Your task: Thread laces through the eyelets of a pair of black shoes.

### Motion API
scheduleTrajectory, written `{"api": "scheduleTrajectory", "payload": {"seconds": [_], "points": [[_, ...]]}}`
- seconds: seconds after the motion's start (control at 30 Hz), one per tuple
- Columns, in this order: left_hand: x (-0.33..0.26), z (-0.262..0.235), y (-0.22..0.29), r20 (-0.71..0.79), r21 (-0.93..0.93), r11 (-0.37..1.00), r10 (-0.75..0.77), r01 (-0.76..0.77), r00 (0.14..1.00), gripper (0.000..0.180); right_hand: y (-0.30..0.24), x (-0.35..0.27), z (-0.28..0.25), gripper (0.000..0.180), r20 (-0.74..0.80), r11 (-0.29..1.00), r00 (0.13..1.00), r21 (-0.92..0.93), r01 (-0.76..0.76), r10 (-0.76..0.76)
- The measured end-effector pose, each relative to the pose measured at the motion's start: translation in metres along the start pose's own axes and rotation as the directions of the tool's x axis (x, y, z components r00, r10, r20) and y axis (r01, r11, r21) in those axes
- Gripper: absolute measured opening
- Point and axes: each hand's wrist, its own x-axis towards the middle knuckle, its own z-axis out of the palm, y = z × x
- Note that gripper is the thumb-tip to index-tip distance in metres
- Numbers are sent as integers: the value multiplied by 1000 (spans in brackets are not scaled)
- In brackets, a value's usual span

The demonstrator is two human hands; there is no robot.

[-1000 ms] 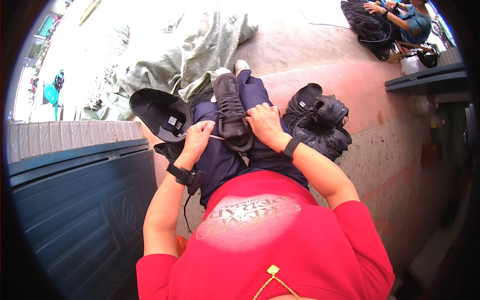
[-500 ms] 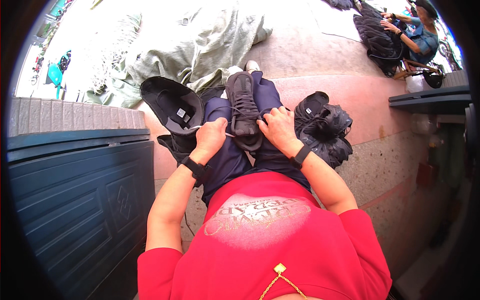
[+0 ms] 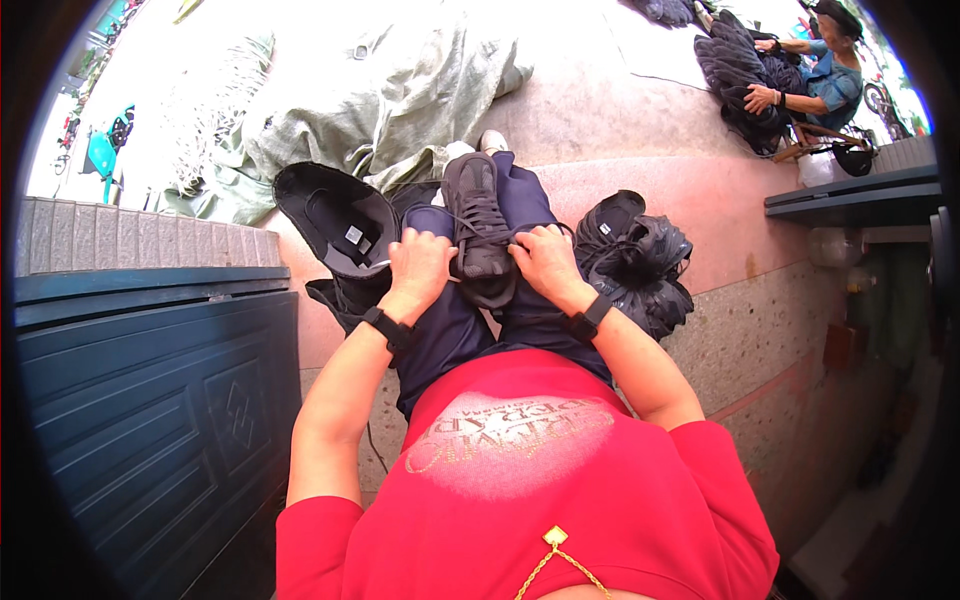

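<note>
A black lace-up shoe [image 3: 478, 225] lies on my lap, toe pointing away from me, across my dark blue trousers [image 3: 455, 330]. My left hand [image 3: 420, 265] grips its left side near the heel. My right hand [image 3: 543, 262] holds the right side, fingers pinching a black lace that runs from the shoe. Both wrists carry black bands. A black cap [image 3: 335, 220] lies upturned just left of my left hand.
More black shoes [image 3: 635, 260] sit heaped at my right on the pink stone ledge [image 3: 720, 230]. A grey-green tarp [image 3: 400, 90] lies ahead. A dark blue panelled door [image 3: 150, 400] stands at my left. Another person [image 3: 820, 70] handles dark cloth at the far right.
Both hands have stayed on the shoe; my right hand has shifted a little along the lace. The view has tilted slightly downward.
</note>
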Motion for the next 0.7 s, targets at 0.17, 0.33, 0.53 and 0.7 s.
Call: {"api": "scheduleTrajectory", "payload": {"seconds": [0.17,0.33,0.53,0.7], "points": [[-12,4,11,-123,-106,992,-75,62,990,24,2,3,1,11,-4,968,999,249,-32,34],[-10,13,5,-190,-305,952,-50,-11,981,21,2,4,-2,9,-63,967,970,86,240,-236],[-6,4,2,-111,-53,961,265,-272,958,10,-6,12,-12,7,162,898,928,-241,367,-336],[-2,-2,10,-45,189,924,347,-333,937,12,-10,10,-11,5,-11,948,966,-196,250,-257]]}}
